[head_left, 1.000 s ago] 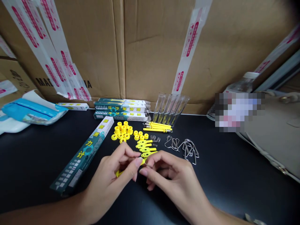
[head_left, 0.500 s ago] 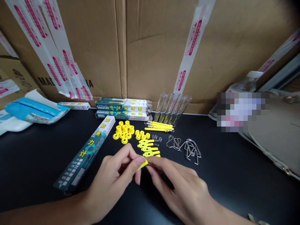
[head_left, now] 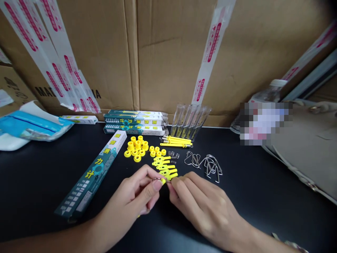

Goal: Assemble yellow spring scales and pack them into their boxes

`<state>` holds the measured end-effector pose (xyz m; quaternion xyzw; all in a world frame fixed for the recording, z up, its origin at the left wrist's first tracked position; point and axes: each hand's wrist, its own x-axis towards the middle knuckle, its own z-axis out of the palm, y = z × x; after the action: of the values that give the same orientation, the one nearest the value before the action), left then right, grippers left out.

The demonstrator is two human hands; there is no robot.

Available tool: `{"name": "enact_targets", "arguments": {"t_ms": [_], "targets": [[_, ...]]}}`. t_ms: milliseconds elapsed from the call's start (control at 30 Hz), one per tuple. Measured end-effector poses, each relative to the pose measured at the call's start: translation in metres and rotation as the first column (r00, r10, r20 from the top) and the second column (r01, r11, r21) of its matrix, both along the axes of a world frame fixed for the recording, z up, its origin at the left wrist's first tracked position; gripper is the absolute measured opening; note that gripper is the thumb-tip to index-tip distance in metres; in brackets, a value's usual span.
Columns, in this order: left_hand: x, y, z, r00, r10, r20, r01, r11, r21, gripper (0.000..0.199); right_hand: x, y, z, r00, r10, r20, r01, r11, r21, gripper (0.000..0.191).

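Near the edge of the black table (head_left: 39, 196), the L hand (head_left: 126, 200) and R hand (head_left: 207, 207) were close together, both pinching a small yellow part (head_left: 163, 181) w/ a thin wire (head_left: 157, 179) at its end. Just past the hands lay yellow levers (head_left: 165, 167), w/ a long box (head_left: 91, 175) to the left. Farther on sat yellow rings (head_left: 135, 149), springs (head_left: 173, 155) and, to the right, wire hooks (head_left: 207, 165). Farthest were stacked boxes (head_left: 135, 122), yellow rods (head_left: 176, 141) and clear tubes (head_left: 190, 121), against cardboard (head_left: 171, 52), w/ a blue packet (head_left: 28, 128) far left and a bag (head_left: 302, 147) far right.
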<state>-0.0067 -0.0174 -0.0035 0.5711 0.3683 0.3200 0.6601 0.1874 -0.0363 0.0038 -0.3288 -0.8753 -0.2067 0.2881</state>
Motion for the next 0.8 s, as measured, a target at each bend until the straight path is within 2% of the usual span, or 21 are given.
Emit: {"name": "enact_targets", "arguments": {"t_ms": [200, 500, 667, 800], "targets": [[0.002, -0.001, -0.004, 0.996, -0.032, 0.082, 0.038, 0.997, -0.073, 0.040, -0.002, -0.002, 0.000, 1.000, -0.009, -0.010, 0.010, 0.998, 0.061, 0.040], [0.009, 0.000, 0.005, 0.978, -0.070, 0.198, 0.105, 0.979, -0.176, 0.043, -0.001, -0.003, 0.002, 1.000, -0.009, -0.013, 0.010, 0.996, 0.083, 0.041], [0.009, -0.003, 0.006, 0.960, -0.060, 0.273, 0.142, 0.945, -0.294, 0.044, -0.002, -0.005, 0.004, 0.999, -0.015, -0.042, 0.017, 0.999, 0.052, 0.043], [0.009, -0.004, 0.005, 0.950, -0.060, 0.305, 0.163, 0.933, -0.322, 0.041, -0.002, -0.005, 0.005, 0.999, -0.001, -0.051, 0.002, 0.999, 0.032, 0.043]]}}
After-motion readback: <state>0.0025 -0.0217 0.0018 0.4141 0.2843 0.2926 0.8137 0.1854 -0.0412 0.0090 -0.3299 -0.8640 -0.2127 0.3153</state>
